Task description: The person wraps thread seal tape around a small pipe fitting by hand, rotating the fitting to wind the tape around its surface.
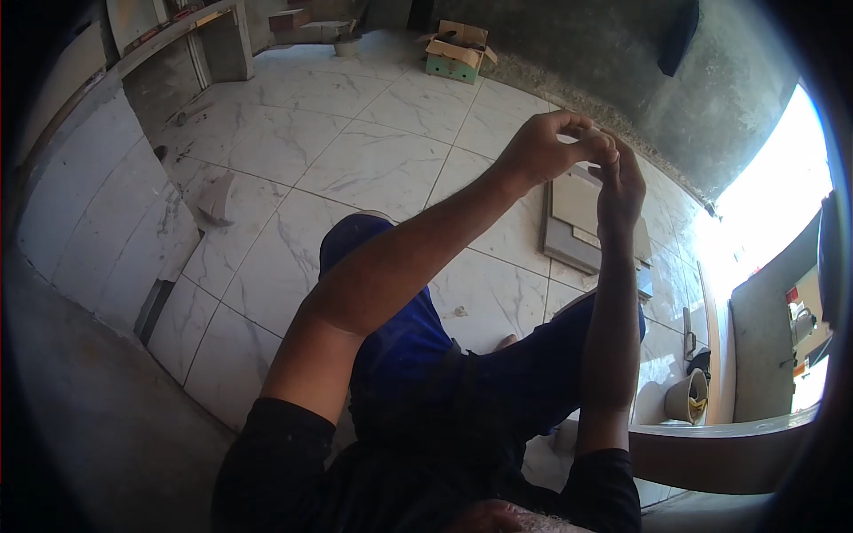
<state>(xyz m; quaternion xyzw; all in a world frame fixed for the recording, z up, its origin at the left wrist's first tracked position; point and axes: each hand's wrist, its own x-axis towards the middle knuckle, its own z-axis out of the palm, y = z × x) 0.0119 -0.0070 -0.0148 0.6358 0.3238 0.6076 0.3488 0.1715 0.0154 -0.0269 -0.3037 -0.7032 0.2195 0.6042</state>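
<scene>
Both of my arms reach forward and to the right, and the hands meet in the air over the tiled floor. My left hand is closed in a pinch, thumb and fingers curled toward each other with a small gap. Against its fingertips are the fingers of my right hand, also closed and pointing up. Whatever lies between the fingertips, if anything, is too small to make out. Below and behind the hands, a stack of flat tiles or boards lies on the floor, partly covered by my right forearm.
White marbled tiles cover the floor. An open cardboard box stands by the far wall. At right are a bucket and a curved brown edge near my right elbow. A broken tile piece lies at left.
</scene>
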